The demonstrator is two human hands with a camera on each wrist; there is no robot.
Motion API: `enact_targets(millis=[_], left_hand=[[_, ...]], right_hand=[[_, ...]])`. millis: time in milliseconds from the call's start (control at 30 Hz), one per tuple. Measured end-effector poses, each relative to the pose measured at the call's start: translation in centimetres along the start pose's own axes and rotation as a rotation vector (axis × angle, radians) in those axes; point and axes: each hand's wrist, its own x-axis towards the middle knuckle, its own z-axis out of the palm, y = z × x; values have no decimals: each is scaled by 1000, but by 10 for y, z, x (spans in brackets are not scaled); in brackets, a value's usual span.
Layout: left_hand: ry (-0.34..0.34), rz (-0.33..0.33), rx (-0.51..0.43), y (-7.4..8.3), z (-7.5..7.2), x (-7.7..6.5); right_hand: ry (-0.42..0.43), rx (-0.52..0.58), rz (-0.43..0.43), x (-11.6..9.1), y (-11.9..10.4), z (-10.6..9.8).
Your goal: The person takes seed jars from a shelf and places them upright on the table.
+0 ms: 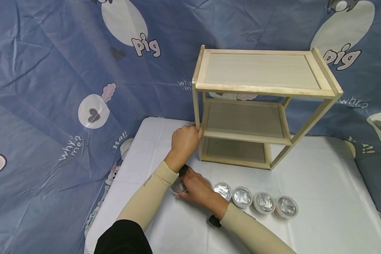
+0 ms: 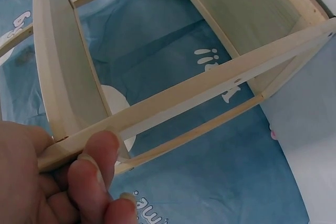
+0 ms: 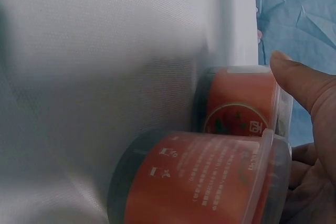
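Observation:
My left hand grips the front left post of a light wooden three-tier shelf. In the left wrist view, the fingers curl round that wooden post. Below it, my right hand reaches over the left end of a row of clear-lidded plastic tubs. It holds the leftmost tub, with the thumb against the lid's edge in the right wrist view; the other fingers are partly hidden. Beside that tub stands another tub with an orange label, close to the palm.
Several more tubs continue the row to the right, the last one at its end. A white cloth covers the table under the shelf and tubs. Behind and at the left hangs a blue printed curtain.

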Motion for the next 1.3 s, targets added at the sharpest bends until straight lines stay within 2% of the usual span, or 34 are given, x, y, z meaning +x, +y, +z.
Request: enact_targets(millis=[167, 333, 567, 733, 900, 1167, 1300], left_hand=[[-7, -2, -8, 2, 0, 0], [-21, -17, -16, 4, -1, 1], [-36, -23, -8, 7, -2, 2], [-35, -17, -8, 7, -2, 2], [-40, -30, 4, 6, -3, 2], [-30, -37, 15, 4, -1, 0], [-53, -59, -1, 4, 1, -6]], right_hand=[[-10, 8, -25, -1, 1, -3], [-56, 27, -5, -3, 1, -7], [-70, -17, 2, -4, 1, -8], [-54, -17, -16, -6, 3, -9], [-44, 34, -27, -13, 6, -16], [23, 160, 15, -38, 16, -32], [71, 177, 34, -52, 22, -42]])
